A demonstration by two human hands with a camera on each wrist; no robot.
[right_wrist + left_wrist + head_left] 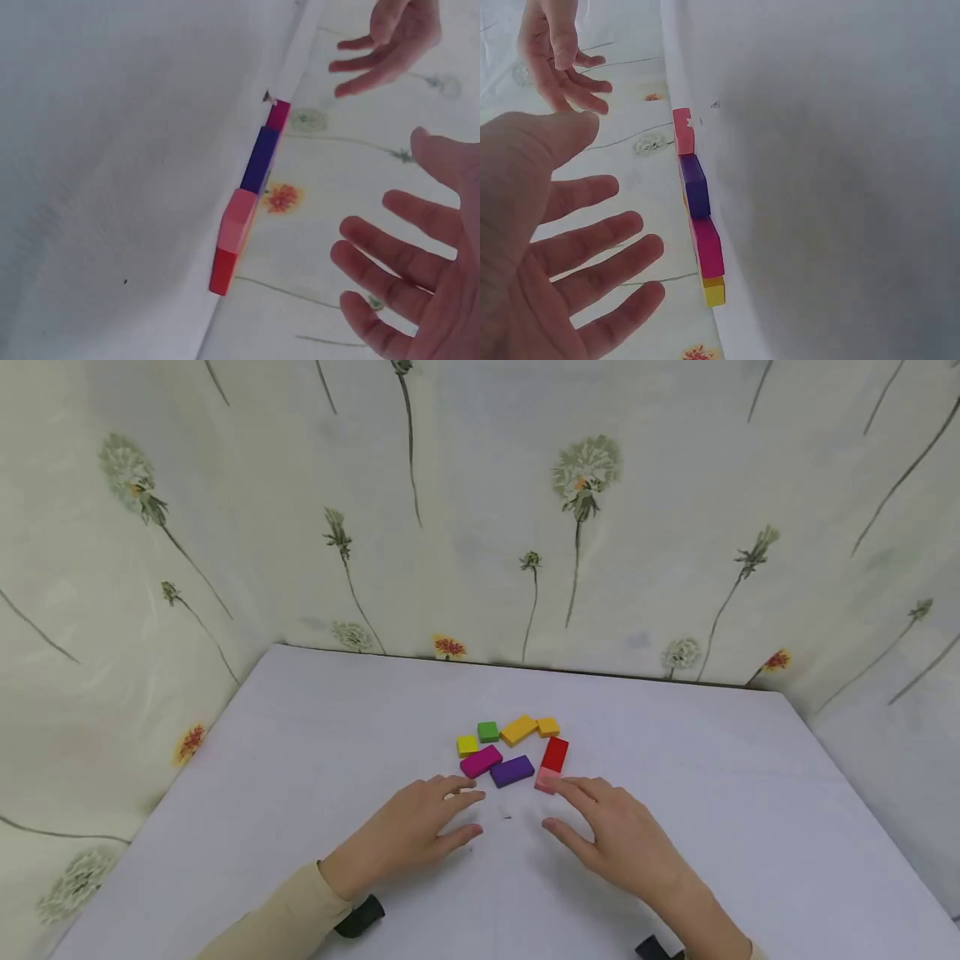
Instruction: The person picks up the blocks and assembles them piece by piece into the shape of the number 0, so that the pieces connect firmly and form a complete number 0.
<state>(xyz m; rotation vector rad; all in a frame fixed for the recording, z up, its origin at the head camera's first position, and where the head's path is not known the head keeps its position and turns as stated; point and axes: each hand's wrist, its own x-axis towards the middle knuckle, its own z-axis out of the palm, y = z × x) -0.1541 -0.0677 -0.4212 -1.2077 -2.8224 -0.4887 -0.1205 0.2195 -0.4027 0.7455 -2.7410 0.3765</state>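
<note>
Several coloured blocks lie in a rough ring on the white table. At its near side are a magenta block [481,762] and a purple block [512,772]. A red block [555,753] and a pink block [547,780] form the right side. Yellow [467,746], green [487,732], large orange [518,730] and small orange [548,727] blocks make up the rest. My left hand [412,827] hovers nearest the magenta block, fingers spread and holding nothing. Level with it, my right hand [618,835] is in the air by the pink block, also holding nothing; the wrist views show both apart from the blocks.
A small dark scrap [507,817] lies on the table [712,760] between the hands. Behind and beside the table hangs a dandelion-patterned cloth [480,577]. The table's far edge runs beyond the blocks.
</note>
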